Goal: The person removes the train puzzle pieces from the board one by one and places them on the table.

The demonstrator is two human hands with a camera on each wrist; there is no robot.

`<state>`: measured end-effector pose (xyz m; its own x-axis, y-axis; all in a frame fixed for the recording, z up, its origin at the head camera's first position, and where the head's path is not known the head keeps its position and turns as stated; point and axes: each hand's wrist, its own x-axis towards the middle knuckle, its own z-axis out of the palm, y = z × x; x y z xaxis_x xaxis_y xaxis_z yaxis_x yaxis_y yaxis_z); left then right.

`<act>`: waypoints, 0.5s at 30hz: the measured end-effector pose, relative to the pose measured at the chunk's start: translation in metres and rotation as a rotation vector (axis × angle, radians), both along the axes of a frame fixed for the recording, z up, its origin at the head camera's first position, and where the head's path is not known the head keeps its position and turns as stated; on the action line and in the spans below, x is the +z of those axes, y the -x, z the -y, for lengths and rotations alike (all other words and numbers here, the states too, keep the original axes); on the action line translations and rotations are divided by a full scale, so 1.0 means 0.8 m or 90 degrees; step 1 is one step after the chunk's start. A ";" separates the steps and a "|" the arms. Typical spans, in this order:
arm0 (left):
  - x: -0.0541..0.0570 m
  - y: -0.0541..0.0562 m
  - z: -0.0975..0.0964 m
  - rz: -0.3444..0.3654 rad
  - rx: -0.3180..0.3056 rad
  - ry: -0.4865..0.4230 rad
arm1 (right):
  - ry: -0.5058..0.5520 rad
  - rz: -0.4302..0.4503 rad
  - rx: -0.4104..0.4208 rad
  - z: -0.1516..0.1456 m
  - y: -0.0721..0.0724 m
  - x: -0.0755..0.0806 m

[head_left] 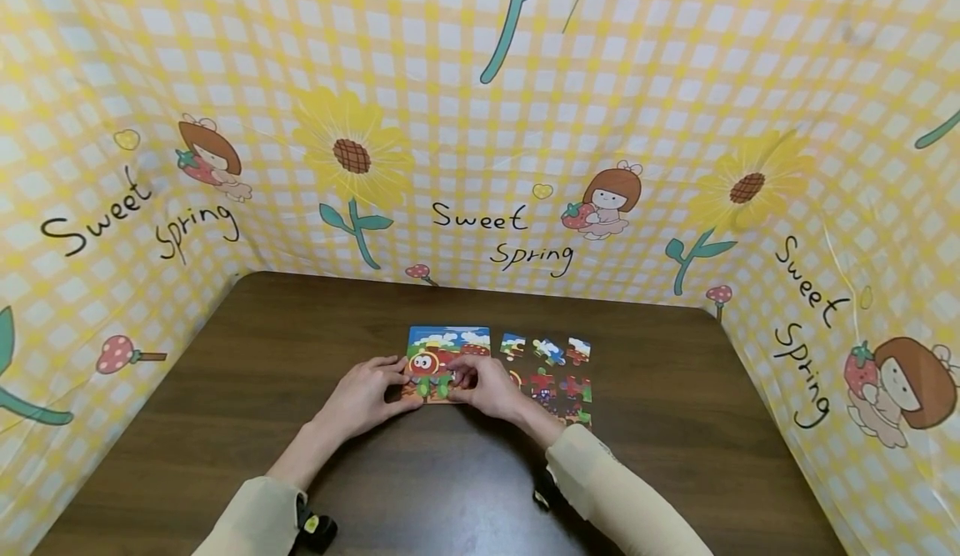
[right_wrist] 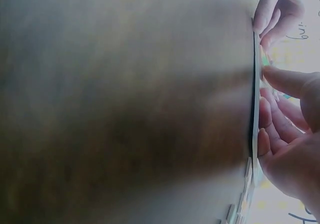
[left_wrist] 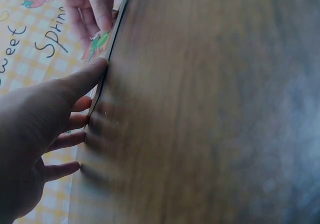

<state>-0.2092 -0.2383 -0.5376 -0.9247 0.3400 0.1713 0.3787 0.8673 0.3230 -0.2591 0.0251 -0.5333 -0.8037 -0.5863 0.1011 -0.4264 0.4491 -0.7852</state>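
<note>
A colourful jigsaw puzzle board (head_left: 450,339) with a red cartoon figure lies flat on the table. My left hand (head_left: 369,393) rests at the board's lower left corner, thumb on the near edge and fingers spread along the left side. Over the board's lower right part, my right hand (head_left: 483,385) pinches a puzzle piece (left_wrist: 98,44) between thumb and fingers. Green and orange show on this piece, which looks tilted in the left wrist view; the fingers hide part of it. In the right wrist view, the thumb (right_wrist: 282,78) lies just above the board's thin edge (right_wrist: 256,119).
Loose puzzle pieces (head_left: 547,349) lie in rows right of the board, some partly hidden by the right forearm. The brown wooden table (head_left: 300,314) meets yellow checked cloth walls (head_left: 465,147) at the back and sides. Black wrist cameras (head_left: 317,531) sit under both sleeves.
</note>
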 end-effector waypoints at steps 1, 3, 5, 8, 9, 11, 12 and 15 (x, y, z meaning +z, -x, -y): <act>0.000 0.000 0.000 0.001 -0.001 0.000 | 0.004 -0.003 0.003 0.000 0.000 0.000; -0.001 0.001 0.000 0.002 -0.002 0.000 | 0.008 -0.003 0.009 0.001 0.000 -0.001; 0.000 0.001 0.000 0.004 -0.003 0.001 | 0.008 -0.003 0.015 0.001 0.001 -0.002; 0.001 0.000 0.000 0.007 0.000 0.002 | -0.007 -0.003 0.021 0.003 0.001 -0.002; 0.001 0.000 0.000 0.007 0.000 0.003 | -0.012 -0.005 0.021 0.003 0.001 -0.002; 0.002 0.000 0.000 0.006 -0.001 0.003 | -0.020 -0.004 0.015 0.004 0.001 -0.003; 0.002 0.000 0.000 0.005 -0.001 0.002 | -0.021 -0.002 0.011 0.005 0.001 -0.003; 0.002 0.000 0.001 0.005 -0.003 0.001 | -0.016 0.007 -0.001 0.006 0.000 -0.005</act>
